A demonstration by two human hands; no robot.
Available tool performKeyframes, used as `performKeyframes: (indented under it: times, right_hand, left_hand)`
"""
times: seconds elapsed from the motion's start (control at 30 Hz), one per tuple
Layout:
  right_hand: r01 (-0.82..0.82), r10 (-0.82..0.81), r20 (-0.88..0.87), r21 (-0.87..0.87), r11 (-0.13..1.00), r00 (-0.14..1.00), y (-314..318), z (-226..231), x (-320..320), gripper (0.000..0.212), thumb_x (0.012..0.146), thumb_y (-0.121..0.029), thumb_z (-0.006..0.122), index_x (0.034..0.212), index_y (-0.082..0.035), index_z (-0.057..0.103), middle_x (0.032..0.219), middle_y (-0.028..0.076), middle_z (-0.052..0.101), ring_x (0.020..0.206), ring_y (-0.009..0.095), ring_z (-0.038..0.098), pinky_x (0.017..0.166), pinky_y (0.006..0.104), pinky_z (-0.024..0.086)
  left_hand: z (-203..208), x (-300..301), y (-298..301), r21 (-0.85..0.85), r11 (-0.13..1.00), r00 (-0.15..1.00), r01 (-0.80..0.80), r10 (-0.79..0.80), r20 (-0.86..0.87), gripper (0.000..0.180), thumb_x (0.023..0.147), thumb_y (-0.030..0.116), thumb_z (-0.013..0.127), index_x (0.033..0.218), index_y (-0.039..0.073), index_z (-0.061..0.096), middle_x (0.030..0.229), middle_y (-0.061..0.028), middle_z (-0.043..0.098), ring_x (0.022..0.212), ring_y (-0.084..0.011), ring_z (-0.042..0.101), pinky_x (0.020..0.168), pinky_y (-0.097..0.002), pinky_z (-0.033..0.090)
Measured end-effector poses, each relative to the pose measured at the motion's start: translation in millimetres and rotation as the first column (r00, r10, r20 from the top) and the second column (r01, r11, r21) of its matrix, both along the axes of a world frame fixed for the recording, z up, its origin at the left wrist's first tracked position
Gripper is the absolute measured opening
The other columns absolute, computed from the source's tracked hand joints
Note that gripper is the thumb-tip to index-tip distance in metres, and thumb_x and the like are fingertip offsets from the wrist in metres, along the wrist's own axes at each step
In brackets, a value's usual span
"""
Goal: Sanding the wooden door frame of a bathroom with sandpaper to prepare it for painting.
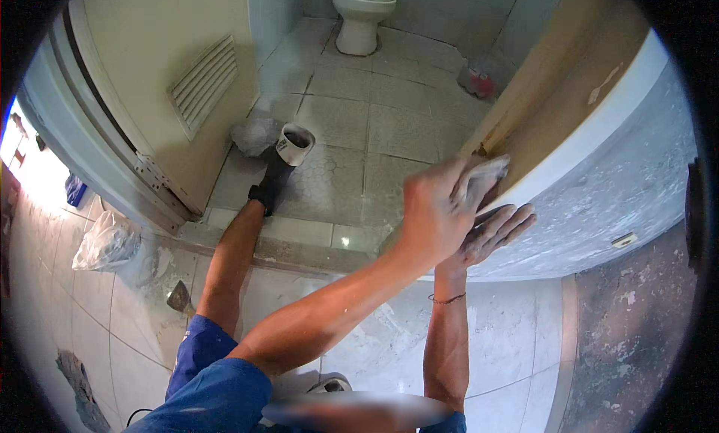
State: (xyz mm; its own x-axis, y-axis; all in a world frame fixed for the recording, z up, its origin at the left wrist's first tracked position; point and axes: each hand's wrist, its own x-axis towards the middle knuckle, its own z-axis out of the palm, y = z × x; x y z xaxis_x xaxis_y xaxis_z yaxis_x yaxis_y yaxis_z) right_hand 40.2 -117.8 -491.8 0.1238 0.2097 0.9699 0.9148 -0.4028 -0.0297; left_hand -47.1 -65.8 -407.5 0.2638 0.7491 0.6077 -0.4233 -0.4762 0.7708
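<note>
Head view: left hand (438, 205) and right hand (496, 235) at a doorway's brown jamb (558, 96).
The left hand pinches a thin greyish piece (488, 169) beside the jamb's pale edge; the right hand lies just below, fingers extended and slightly apart, though whether its palm presses the grey wall (599, 186) I cannot tell. Beyond the sill, a white toilet (365, 10) stands on the tiled floor (337, 126).

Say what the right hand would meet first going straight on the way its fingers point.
Probably the grey wall: the right hand appears right up against it, though depth leaves contact unclear.
</note>
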Motion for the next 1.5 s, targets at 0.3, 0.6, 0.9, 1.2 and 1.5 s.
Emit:
performKeyframes:
  times: [0.3, 0.6, 0.9, 1.2, 1.5]
  right_hand:
    - [-0.122, 0.127, 0.07, -0.067, 0.99, 0.989, -8.2, 14.3, 9.8, 0.086, 0.08, -0.051, 0.053, 0.143, -0.008, 0.011, 0.146, 0.023, 0.007, 0.133, 0.047, 0.007, 0.105, 0.0611, 0.01]
    - [-0.034, 0.035, 0.063, -0.013, 0.999, 0.997, -1.2, 10.2, 8.6, 0.086, 0.082, -0.052, 0.049, 0.141, -0.002, 0.013, 0.145, 0.026, 0.011, 0.133, 0.045, 0.01, 0.106, 0.0587, 0.011]
    - [-0.033, 0.033, 0.084, 0.0, 0.999, 0.996, 0.4, 10.5, 6.2, 0.079, 0.084, -0.044, 0.051, 0.139, 0.001, 0.017, 0.143, 0.027, 0.014, 0.132, 0.045, 0.014, 0.105, 0.0588, 0.015]
    - [-0.043, 0.043, 0.078, -0.001, 0.999, 0.996, -4.2, 8.0, 8.6, 0.08, 0.083, -0.046, 0.054, 0.138, 0.0, 0.019, 0.142, 0.028, 0.018, 0.131, 0.045, 0.017, 0.105, 0.0588, 0.016]
    - [-0.109, 0.107, 0.074, 0.017, 0.994, 0.991, -2.6, 9.5, 4.5, 0.078, 0.082, -0.046, 0.054, 0.138, -0.001, 0.022, 0.141, 0.028, 0.021, 0.131, 0.045, 0.018, 0.104, 0.0587, 0.019]
  left_hand:
    - [-9.2, -6.6, 0.9, 0.102, 0.994, 0.999, -0.033, 0.035, -0.013, 0.017, 0.076, 0.005, 0.066, 0.092, 0.003, 0.066, 0.073, -0.0115, 0.062, 0.059, -0.0152, 0.058, 0.053, -0.0258, 0.043]
    - [-15.8, -6.0, -0.2, -0.01, 1.0, 0.997, 0.01, -0.011, -0.077, 0.02, 0.078, 0.012, 0.068, 0.09, -0.004, 0.063, 0.077, -0.011, 0.066, 0.069, -0.0074, 0.057, 0.061, -0.0225, 0.045]
    - [-17.8, -6.1, -3.7, -0.047, 0.995, 0.997, 0.083, -0.083, -0.008, 0.02, 0.078, 0.013, 0.067, 0.091, -0.002, 0.064, 0.077, -0.0109, 0.067, 0.064, -0.0089, 0.056, 0.059, -0.0235, 0.044]
    - [-48.0, -18.3, -9.6, 0.147, 0.988, 0.989, 0.043, -0.021, -0.147, 0.019, 0.076, 0.014, 0.07, 0.09, 0.001, 0.065, 0.075, -0.012, 0.064, 0.062, -0.0101, 0.056, 0.053, -0.0256, 0.043]
    - [-34.9, -46.6, 2.4, -0.169, 0.985, 0.994, 0.019, -0.037, -0.103, 0.021, 0.079, 0.008, 0.068, 0.097, 0.0, 0.062, 0.084, -0.0037, 0.065, 0.076, -0.0073, 0.057, 0.066, -0.0213, 0.045]
